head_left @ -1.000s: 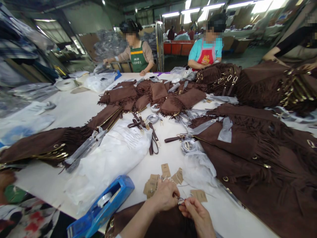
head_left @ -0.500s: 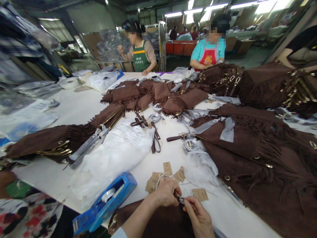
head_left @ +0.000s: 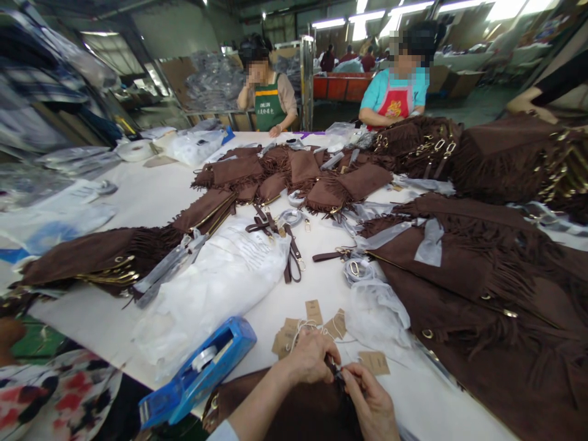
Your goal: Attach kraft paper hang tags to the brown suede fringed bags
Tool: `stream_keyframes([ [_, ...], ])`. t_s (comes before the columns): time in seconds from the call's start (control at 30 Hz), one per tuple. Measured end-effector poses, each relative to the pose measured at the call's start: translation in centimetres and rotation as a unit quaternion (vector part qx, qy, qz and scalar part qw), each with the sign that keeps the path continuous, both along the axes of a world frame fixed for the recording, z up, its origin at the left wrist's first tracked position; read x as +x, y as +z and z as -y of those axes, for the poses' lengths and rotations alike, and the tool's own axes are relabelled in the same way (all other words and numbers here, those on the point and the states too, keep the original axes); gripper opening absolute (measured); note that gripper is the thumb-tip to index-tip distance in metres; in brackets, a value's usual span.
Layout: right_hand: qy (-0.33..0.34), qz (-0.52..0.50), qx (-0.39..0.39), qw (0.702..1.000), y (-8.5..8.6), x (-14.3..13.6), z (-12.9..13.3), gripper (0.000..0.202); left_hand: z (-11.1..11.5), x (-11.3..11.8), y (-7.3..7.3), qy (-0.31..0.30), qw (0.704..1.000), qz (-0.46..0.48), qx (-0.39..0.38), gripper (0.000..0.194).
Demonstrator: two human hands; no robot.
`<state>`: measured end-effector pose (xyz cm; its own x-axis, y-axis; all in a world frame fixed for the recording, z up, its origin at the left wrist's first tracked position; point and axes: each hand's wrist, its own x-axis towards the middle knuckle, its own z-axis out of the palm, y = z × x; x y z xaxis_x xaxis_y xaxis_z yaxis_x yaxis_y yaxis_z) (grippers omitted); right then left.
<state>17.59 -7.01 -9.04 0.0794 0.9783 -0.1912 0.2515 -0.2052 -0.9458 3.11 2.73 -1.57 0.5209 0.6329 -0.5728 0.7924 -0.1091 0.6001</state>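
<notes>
1. Left hand (head_left: 311,360): curled tight, fingertips pinched on a small dark fitting (head_left: 334,369) at the top edge of the brown suede bag (head_left: 294,413) lying at the near edge of the surface (head_left: 147,202).
2. Right hand (head_left: 370,401): fingers bent, thumb & forefinger pinching the same fitting from the other side; the 2 hands touch at the tips. Fitting too small to tell exactly what it is.
3. Just beyond the hands: loose pile of kraft paper hang tags (head_left: 315,321) w/ white strings; one more tag just right of the hands.
4. Left of the hands: blue tape dispenser (head_left: 202,370), angled, at the surface edge.
5. Behind it: large white plastic bag (head_left: 220,285), crumpled.
6. Right: clear poly bag (head_left: 376,312), then a big spread of brown fringed suede bags (head_left: 482,288) w/ gold hardware.
7. Mid-surface: brown straps (head_left: 291,251) w/ gold clasps, more fringed bags beyond & at left.
8. Far side: person in green apron (head_left: 269,101), person in red apron (head_left: 397,98), both standing at the surface.
</notes>
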Motion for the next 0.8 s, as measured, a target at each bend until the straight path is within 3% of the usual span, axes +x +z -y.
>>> stream_keyframes([
  [0.5,0.016,0.105,0.049,0.993,0.0,0.1,-0.3,0.028,0.4,0.0,-0.2,-0.017,0.999,0.001,0.031,0.024],
  [0.8,0.05,0.138,0.064,0.987,1.3,0.0,-0.5,0.03,1.0,-0.1,-0.6,0.001,0.999,0.018,0.042,0.021],
])
